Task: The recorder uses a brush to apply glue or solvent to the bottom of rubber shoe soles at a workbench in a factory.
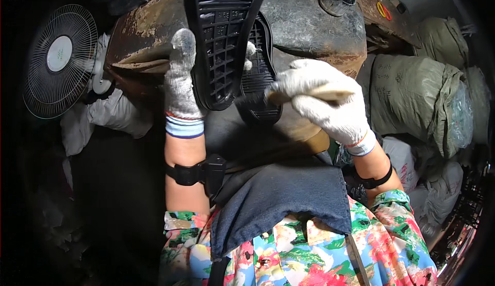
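My left hand point(183, 77), in a greyed white knit glove, is closed around a pair of black shoe soles. The nearer sole point(221, 54) stands upright with its gridded inner face toward me. Behind it and to its right is the second sole point(262, 74), partly covered; white glove fingertips show between the two. My right hand point(332, 103), in a white glove, grips the wooden handle of a brush point(330, 94). Its dark head is blurred and points left toward the heel ends. Whether the bristles touch a sole I cannot tell.
Ahead is a worn dark work surface point(304, 28) carrying a round, stained tin point(337, 0). Yellow-handled scissors point(383, 11) lie at the far right. A white fan point(59, 54) stands at left; stuffed green sacks point(407, 93) are stacked at right. A dark blue apron point(289, 193) covers my lap.
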`<state>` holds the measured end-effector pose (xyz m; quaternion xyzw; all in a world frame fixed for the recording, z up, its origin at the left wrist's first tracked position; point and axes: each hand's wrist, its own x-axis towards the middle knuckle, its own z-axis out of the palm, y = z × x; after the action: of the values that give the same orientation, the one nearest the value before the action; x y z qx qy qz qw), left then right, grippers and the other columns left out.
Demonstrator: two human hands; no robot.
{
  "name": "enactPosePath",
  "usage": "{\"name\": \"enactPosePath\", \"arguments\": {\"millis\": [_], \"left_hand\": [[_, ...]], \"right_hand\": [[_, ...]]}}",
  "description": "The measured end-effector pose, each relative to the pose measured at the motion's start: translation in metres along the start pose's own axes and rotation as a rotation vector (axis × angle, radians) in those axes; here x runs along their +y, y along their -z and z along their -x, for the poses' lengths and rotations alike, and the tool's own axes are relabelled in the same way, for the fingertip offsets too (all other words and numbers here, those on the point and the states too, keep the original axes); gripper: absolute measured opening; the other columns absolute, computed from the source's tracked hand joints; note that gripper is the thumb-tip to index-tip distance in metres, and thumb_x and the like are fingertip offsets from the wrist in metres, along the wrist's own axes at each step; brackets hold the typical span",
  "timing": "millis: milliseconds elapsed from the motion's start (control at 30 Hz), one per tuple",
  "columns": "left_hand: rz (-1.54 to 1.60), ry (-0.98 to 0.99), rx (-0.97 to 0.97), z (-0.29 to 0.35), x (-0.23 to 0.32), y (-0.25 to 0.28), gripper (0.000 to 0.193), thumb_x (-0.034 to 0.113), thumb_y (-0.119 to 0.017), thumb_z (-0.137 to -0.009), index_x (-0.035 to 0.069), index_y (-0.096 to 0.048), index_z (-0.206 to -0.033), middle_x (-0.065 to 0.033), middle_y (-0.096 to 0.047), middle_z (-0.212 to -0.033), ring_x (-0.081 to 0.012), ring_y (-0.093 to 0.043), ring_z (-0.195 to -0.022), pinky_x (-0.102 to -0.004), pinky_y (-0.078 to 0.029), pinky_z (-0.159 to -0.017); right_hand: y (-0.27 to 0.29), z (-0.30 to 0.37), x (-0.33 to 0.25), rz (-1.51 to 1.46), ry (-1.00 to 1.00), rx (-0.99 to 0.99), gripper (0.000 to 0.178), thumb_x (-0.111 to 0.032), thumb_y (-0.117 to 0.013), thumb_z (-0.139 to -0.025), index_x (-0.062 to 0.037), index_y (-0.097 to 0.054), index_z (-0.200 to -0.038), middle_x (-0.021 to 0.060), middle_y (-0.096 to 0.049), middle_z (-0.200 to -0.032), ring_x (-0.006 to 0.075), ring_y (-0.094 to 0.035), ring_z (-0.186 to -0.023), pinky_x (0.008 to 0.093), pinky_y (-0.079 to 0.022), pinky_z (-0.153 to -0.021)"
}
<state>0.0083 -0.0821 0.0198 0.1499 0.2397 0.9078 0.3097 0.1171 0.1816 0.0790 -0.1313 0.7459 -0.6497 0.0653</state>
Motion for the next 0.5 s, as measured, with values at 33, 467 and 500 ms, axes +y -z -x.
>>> {"name": "enactPosePath", "arguments": {"millis": [33,467,500], "left_hand": [[-0.015,0.016,-0.006,0.000,0.004,-0.004,0.094,0.068,-0.054,-0.098,-0.012,-0.046,-0.146,-0.0359,-0.060,-0.133,-0.0440,-0.068,-0.114,-0.0543,-0.058,-0.102],[-0.802,-0.284,0.096,0.000,-0.077,-0.002,0.025,0.027,-0.061,-0.106,0.003,-0.066,-0.102,-0.0117,-0.072,-0.099,-0.0253,-0.071,-0.087,-0.0365,-0.058,-0.081],[-0.345,-0.306,0.006,0.004,-0.096,0.031,0.027,0.027,-0.061,-0.106,0.001,-0.065,-0.109,-0.0097,-0.071,-0.101,-0.0211,-0.071,-0.086,-0.0338,-0.059,-0.081]], "right_hand": [[-0.014,-0.009,-0.001,-0.139,0.145,0.109,0.020,-0.011,-0.076,-0.092,-0.0033,-0.076,-0.110,0.0059,-0.077,-0.104,0.0086,-0.070,-0.094,0.0277,-0.056,-0.085],[0.039,-0.035,0.066,0.246,0.048,0.272,0.023,-0.003,-0.064,-0.102,0.0034,-0.068,-0.123,0.0095,-0.070,-0.120,0.0177,-0.064,-0.111,0.0341,-0.051,-0.102],[0.037,-0.045,0.074,0.223,0.045,0.280,0.024,-0.006,-0.063,-0.103,0.0034,-0.067,-0.124,0.0098,-0.069,-0.122,0.0178,-0.063,-0.111,0.0338,-0.051,-0.103]]}}
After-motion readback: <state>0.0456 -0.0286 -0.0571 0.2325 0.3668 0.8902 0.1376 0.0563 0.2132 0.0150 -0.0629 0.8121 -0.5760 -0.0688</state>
